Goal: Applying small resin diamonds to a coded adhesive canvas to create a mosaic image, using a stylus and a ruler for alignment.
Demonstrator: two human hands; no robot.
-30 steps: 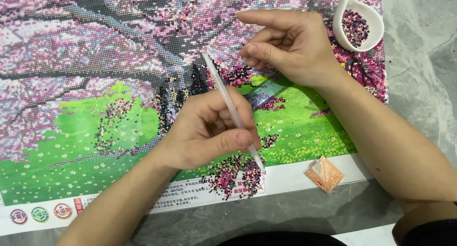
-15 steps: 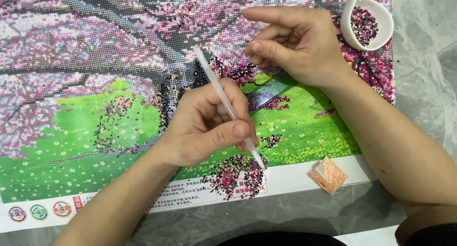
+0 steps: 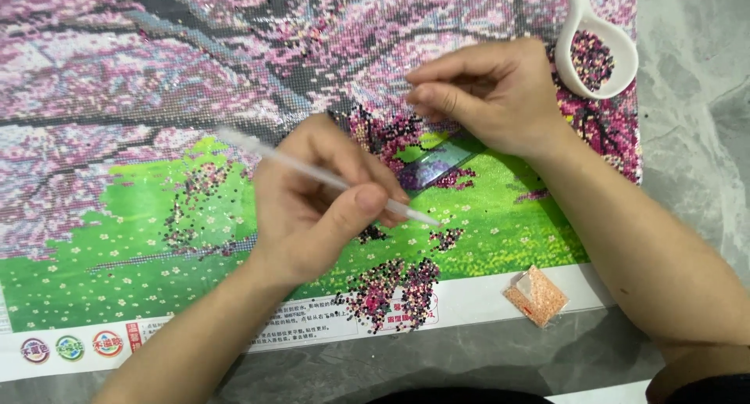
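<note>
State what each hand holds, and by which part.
The left hand grips a white pen tool near its tip end. The right hand rests on the canvas, holding nothing visible.

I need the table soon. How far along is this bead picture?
Done: the pink blossom area across the canvas. In hand: left hand holds the white pen over the green part. Left: loose beads at the bottom edge and more in the white scoop.

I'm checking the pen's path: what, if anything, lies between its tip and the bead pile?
Nothing visible. The pen tip, held in the left hand, hovers over bare green canvas above the bead pile.
</note>
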